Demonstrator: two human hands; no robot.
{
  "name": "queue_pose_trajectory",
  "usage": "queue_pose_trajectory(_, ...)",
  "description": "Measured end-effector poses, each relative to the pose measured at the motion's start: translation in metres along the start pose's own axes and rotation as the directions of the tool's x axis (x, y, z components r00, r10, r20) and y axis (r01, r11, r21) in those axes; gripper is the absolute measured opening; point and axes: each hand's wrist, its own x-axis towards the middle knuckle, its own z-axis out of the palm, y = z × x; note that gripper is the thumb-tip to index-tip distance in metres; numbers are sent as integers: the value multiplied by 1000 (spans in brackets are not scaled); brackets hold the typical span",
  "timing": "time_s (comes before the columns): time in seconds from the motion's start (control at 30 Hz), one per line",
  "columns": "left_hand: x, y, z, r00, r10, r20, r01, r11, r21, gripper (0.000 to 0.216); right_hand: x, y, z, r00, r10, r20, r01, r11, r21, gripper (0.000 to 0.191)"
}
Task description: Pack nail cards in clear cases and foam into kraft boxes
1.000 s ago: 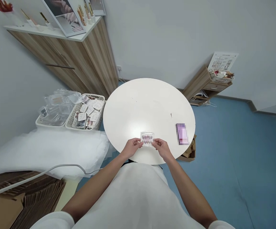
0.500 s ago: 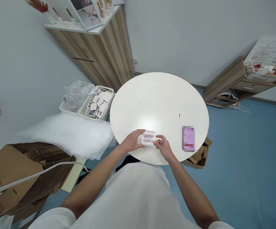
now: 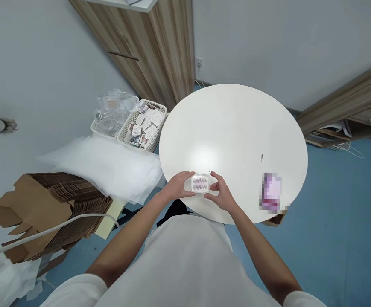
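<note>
A small clear plastic case (image 3: pixel 200 183) holds two rows of shiny pinkish pieces that look like false nails. My left hand (image 3: pixel 178 186) grips its left end, with fingers at the far corner and thumb at the near corner. At the right end my right hand (image 3: pixel 221 192) spans the case, index finger by the far corner and thumb by the near one, the other fingers curled between. The case is over the near part of the round white table (image 3: pixel 233 123); whether it touches the top I cannot tell.
On the table's right lies a blurred pink item (image 3: pixel 271 192). To the left stand a white basket of small cards (image 3: pixel 155 145), a tray of clear plastic packaging (image 3: pixel 111 113), white sheets (image 3: pixel 108 166) and folded cardboard boxes (image 3: pixel 51 209). A wooden cabinet (image 3: pixel 172 51) stands behind.
My right hand has opened from a pinch at the near right corner to span the right end of the case. The view has shifted, and the surroundings appear displaced.
</note>
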Motion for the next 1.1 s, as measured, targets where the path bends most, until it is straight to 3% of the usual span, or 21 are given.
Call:
queue_pose_trajectory(0.13, -1, -32, -17, 999, 3, -33, -4, 999, -51, 70, 30, -6, 25, 994, -93, 62, 102, 982, -158, 63)
queue_pose_trajectory(0.27, 3, -73, -37, 998, -16, -66, 11, 997, -74, 70, 68, -8, 59, 993, -116, -13, 109, 962, -251, 56)
queue_pose_trajectory(0.5, 26, -146, -60, 993, -116, 7, 115, 974, -196, 75, 138, -14, 111, 995, -50, -84, 20, 944, -328, 56)
queue_pose_trajectory(0.63, 45, -174, -60, 988, -150, -48, 138, 972, -192, 76, 173, -13, 129, 990, -31, -135, -22, 926, -376, 57)
queue_pose_trajectory(0.83, 59, -188, -55, 967, -220, -130, 184, 953, -242, 67, 198, -6, 139, 986, 29, -164, -90, 921, -378, 59)
queue_pose_trajectory(1.0, 51, -178, -56, 909, -379, -173, 309, 892, -330, 59, 187, -5, 142, 975, 91, -205, -148, 948, -283, 59)
queue_pose_trajectory(1.1, 45, -169, -55, 871, -477, -117, 384, 811, -441, 55, 179, -6, 147, 955, 158, -250, -207, 961, -183, 55)
